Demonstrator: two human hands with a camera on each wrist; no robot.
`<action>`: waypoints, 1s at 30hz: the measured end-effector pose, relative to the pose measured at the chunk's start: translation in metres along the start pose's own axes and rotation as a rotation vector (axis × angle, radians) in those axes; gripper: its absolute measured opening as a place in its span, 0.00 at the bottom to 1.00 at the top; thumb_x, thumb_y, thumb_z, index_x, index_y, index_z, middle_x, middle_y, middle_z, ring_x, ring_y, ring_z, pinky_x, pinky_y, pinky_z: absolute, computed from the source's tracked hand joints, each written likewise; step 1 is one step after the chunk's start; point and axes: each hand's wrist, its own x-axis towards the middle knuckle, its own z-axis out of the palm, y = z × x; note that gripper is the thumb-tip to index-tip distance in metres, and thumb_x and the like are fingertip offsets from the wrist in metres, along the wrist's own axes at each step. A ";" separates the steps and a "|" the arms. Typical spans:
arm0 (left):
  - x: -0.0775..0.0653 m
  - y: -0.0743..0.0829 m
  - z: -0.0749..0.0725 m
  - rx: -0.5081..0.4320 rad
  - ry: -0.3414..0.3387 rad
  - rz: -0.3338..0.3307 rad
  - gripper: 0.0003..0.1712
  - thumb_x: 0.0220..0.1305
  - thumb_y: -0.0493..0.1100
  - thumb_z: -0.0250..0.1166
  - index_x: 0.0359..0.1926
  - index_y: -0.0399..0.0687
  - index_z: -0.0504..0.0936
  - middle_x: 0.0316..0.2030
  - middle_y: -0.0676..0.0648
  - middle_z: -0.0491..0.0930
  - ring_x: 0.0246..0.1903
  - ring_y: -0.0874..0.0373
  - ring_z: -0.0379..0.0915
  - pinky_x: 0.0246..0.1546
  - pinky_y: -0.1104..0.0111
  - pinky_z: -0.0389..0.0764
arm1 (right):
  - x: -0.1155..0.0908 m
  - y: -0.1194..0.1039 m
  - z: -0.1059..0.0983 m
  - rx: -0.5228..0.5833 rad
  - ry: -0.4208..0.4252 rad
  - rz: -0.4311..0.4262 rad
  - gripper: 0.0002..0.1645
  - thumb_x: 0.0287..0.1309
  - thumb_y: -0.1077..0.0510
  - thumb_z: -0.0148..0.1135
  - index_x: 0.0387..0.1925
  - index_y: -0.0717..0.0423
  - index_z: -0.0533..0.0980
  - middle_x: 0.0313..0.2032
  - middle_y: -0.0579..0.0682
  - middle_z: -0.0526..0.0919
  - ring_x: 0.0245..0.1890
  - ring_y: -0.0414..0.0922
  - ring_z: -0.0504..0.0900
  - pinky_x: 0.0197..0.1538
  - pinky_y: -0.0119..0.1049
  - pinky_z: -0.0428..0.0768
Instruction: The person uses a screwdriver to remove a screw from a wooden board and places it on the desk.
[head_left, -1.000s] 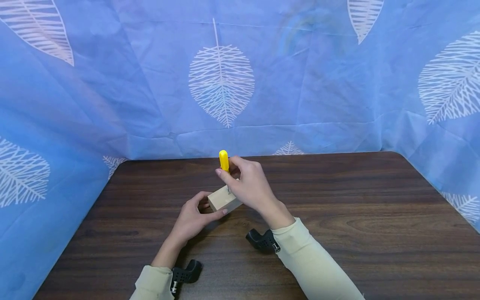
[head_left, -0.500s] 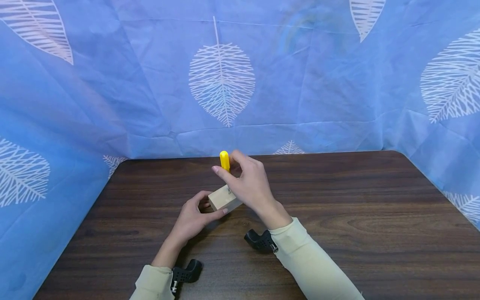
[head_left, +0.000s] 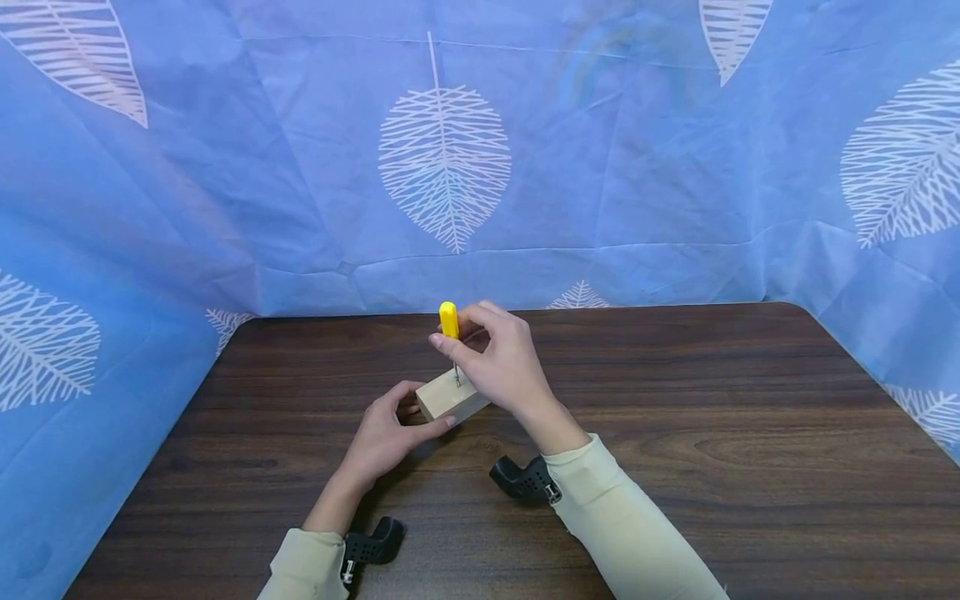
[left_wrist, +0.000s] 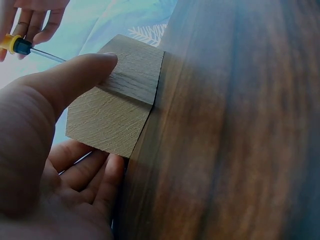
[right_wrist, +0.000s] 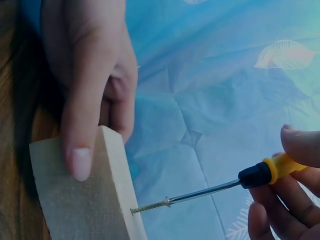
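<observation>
A pale wooden block point(head_left: 447, 395) rests on the table, gripped at its near left end by my left hand point(head_left: 384, 437). The left thumb point(left_wrist: 92, 67) lies along one side and the fingers are on the opposite side. A brass-coloured screw point(right_wrist: 150, 206) stands partly sunk in the block's top face. My right hand point(head_left: 504, 354) holds a screwdriver point(head_left: 448, 320) by its yellow handle, between thumb and fingers. The screwdriver is nearly upright, with a black collar point(right_wrist: 255, 175) and a thin metal shaft point(right_wrist: 205, 192). Its tip meets the screw head in the right wrist view.
The dark wood-grain table point(head_left: 712, 400) extends around both hands. A blue cloth point(head_left: 315, 150) with white leaf prints hangs behind and at the sides. Black wrist mounts point(head_left: 375, 542) sit under both sleeves, close above the table.
The right fingers have shifted about the yellow handle, and more of the metal shaft shows now. The left hand and the block have stayed in place.
</observation>
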 end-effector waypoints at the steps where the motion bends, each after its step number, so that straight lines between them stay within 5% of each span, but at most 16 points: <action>1: 0.000 0.000 0.000 -0.001 -0.001 -0.001 0.29 0.63 0.54 0.81 0.62 0.54 0.83 0.59 0.44 0.85 0.61 0.45 0.81 0.63 0.46 0.82 | 0.000 -0.001 0.000 0.002 0.003 0.000 0.09 0.64 0.52 0.78 0.40 0.51 0.86 0.37 0.46 0.86 0.37 0.41 0.86 0.45 0.40 0.87; 7: 0.000 0.000 0.000 0.002 0.002 -0.014 0.30 0.63 0.54 0.81 0.62 0.53 0.83 0.59 0.44 0.85 0.61 0.45 0.82 0.62 0.46 0.83 | -0.001 -0.003 0.002 -0.021 0.027 -0.022 0.18 0.66 0.46 0.76 0.50 0.48 0.81 0.36 0.42 0.91 0.38 0.38 0.88 0.43 0.39 0.87; 18: -0.001 0.001 -0.001 -0.003 -0.003 -0.009 0.30 0.63 0.54 0.80 0.63 0.54 0.83 0.60 0.44 0.84 0.62 0.44 0.81 0.63 0.45 0.82 | 0.001 -0.003 0.003 -0.257 0.124 -0.245 0.22 0.70 0.48 0.74 0.59 0.49 0.80 0.32 0.45 0.89 0.30 0.40 0.89 0.33 0.37 0.83; 30: -0.001 0.002 -0.001 0.010 0.002 -0.005 0.30 0.62 0.54 0.81 0.62 0.53 0.83 0.59 0.44 0.85 0.61 0.45 0.81 0.63 0.45 0.82 | 0.003 -0.004 0.001 -0.170 0.070 -0.232 0.16 0.70 0.51 0.73 0.55 0.49 0.84 0.38 0.49 0.92 0.31 0.40 0.88 0.37 0.37 0.87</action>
